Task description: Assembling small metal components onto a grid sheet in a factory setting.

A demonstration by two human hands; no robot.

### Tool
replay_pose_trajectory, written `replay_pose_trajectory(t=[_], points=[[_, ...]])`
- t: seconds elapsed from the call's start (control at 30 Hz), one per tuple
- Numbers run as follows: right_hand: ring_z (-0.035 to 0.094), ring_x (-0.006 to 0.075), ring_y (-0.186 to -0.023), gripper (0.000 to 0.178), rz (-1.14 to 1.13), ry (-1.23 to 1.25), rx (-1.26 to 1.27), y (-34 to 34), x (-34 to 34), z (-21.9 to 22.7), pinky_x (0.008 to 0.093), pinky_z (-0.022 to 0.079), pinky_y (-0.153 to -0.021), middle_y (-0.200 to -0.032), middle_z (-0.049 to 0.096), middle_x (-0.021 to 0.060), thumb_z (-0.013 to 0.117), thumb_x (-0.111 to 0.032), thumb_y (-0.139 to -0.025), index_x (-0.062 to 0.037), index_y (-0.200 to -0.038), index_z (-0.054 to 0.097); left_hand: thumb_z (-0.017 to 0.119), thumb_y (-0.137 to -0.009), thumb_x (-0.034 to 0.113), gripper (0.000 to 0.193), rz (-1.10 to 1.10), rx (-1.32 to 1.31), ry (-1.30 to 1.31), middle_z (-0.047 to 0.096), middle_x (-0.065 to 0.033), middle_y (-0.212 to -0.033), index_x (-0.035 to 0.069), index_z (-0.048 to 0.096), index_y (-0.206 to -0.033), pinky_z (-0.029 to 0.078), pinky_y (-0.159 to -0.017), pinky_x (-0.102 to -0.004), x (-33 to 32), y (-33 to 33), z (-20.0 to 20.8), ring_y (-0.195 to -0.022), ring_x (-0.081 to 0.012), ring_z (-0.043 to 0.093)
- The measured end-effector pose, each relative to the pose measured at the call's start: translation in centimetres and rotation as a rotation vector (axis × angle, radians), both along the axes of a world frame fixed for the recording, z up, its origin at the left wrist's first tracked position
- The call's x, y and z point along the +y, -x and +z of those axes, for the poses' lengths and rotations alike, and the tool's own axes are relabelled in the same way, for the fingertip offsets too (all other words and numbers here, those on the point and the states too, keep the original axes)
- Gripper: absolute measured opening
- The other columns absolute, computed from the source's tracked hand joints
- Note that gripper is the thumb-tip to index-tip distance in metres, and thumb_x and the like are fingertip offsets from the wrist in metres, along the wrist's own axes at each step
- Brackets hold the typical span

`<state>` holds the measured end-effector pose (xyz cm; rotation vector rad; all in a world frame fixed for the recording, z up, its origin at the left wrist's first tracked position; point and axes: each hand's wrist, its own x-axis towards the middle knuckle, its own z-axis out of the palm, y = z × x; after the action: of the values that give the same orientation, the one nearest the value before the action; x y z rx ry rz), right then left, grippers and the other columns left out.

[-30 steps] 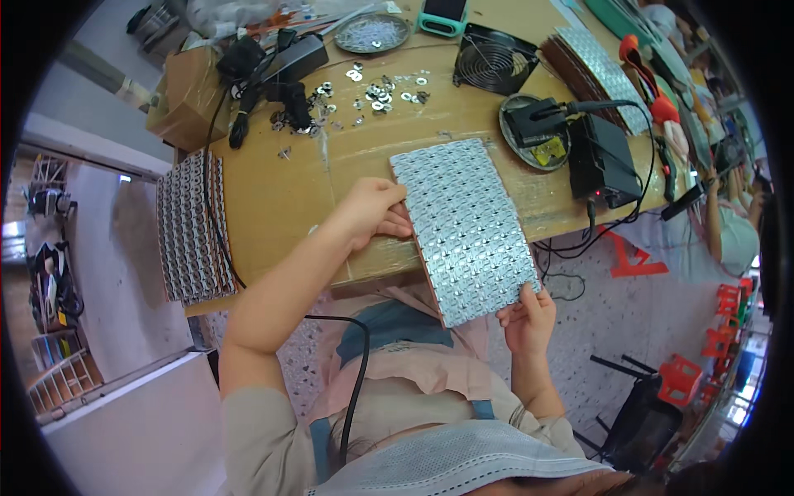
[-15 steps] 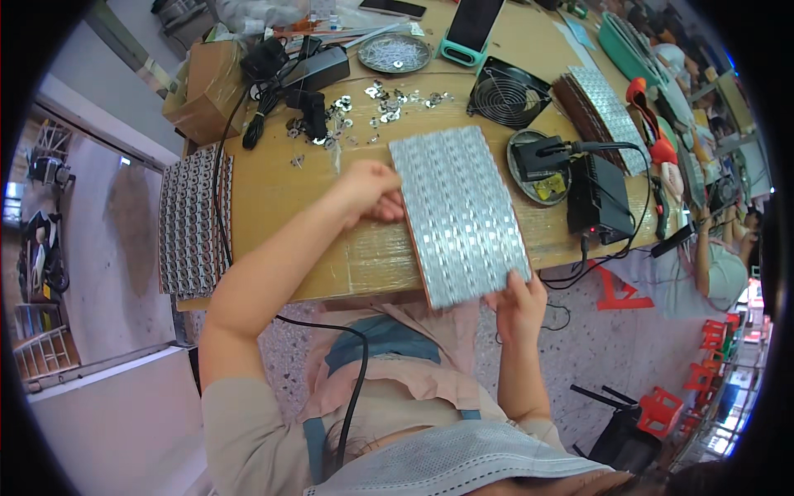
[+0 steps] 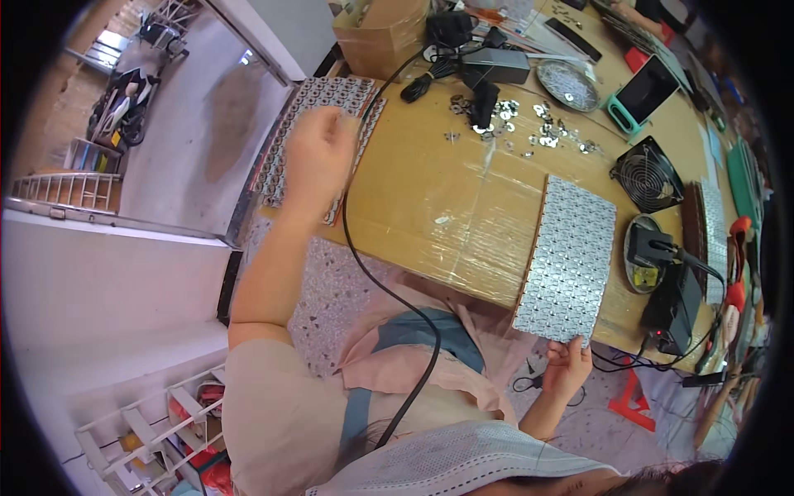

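While right fingers (image 3: 557, 351) clamp the panel (image 3: 569, 260) at one end, left fingers (image 3: 340, 137) seem curled.

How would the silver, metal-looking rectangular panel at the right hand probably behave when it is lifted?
The silver, metal-looking rectangular panel is probably rather stiff, as it looks flat, with no clear sag. It may tilt if lifted only where the right hand holds it, at the near edge. Rolling seems unlikely, given its broad, flat shape.
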<state>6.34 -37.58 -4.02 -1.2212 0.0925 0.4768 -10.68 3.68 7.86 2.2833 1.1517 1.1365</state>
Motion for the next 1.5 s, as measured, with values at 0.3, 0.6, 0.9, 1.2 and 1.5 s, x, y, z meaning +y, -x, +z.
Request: replay_pose_trajectory(t=[0.3, 0.6, 0.9, 1.2, 1.5], points=[[0.065, 0.0205, -0.06, 0.025, -0.016, -0.026, 0.074, 0.7, -0.3, 0.6, 0.0241, 0.05, -0.045, -0.079, 0.066, 0.0143, 0.055, -0.023, -0.093, 0.0017, -0.098, 0.054, 0.068, -0.07, 0.047, 0.053, 0.385, 0.505, 0.207, 0.065, -0.023, -0.094, -0.001, 0.066, -0.091, 0.047, -0.081, -0.0409, 10.9, 8.6, -3.7, -0.091, -0.0344, 0.062], [0.063, 0.0142, -0.058, 0.018, -0.091, -0.021, 0.064, -0.9, -0.6, -0.3, 0.0205, 0.045, -0.043, -0.074, 0.064, 0.0072, 0.056, -0.021, -0.092, -0.0031, -0.097, 0.056, 0.079, -0.063, 0.029, 0.037, 0.335, 0.229, 0.485, 0.066, -0.0151, -0.074, -0.002, 0.066, -0.08, 0.049, -0.068, -0.0344, 14.5, 10.4, -5.3, -0.069, -0.023, 0.063], [0.059, 0.0137, -0.05, 0.022, -0.178, 0.042, 0.037, -0.9, -1.4, -0.2, 0.0203, 0.043, -0.038, -0.07, 0.063, 0.0083, 0.054, -0.024, -0.093, -0.0014, -0.092, 0.056, 0.073, -0.074, 0.012, 0.03, 0.161, -0.166, 0.665, 0.06, -0.0069, -0.077, -0.004, 0.057, -0.094, 0.047, -0.056, -0.032, 11.6, 11.7, 1.4, -0.065, -0.0152, 0.058], [0.046, 0.0073, -0.041, 0.025, -0.265, 0.27, -0.38, 2.1, -3.3, 4.0, 0.0185, 0.033, -0.037, -0.054, 0.051, 0.0041, 0.051, -0.021, -0.095, -0.0047, -0.075, 0.052, 0.065, -0.08, 0.002, 0.031, -0.188, -0.505, 0.654, 0.065, -0.0105, -0.087, 0.0, 0.05, -0.107, 0.049, -0.065, -0.0276, 6.0, 9.8, 7.6, -0.072, -0.0143, 0.06], [0.064, 0.0212, -0.077, 0.051, 0.199, -0.403, -0.162, -1.2, 6.5, 9.9, 0.0256, 0.05, -0.062, -0.096, 0.064, 0.0209, 0.056, -0.012, -0.09, 0.0102, -0.131, 0.037, 0.065, -0.075, 0.0, 0.031, -1.09, 0.151, 1.16, 0.065, -0.0054, -0.082, 0.001, 0.054, -0.103, 0.045, -0.062, -0.0195, -4.0, -7.4, 1.3, -0.072, -0.0083, 0.06]])
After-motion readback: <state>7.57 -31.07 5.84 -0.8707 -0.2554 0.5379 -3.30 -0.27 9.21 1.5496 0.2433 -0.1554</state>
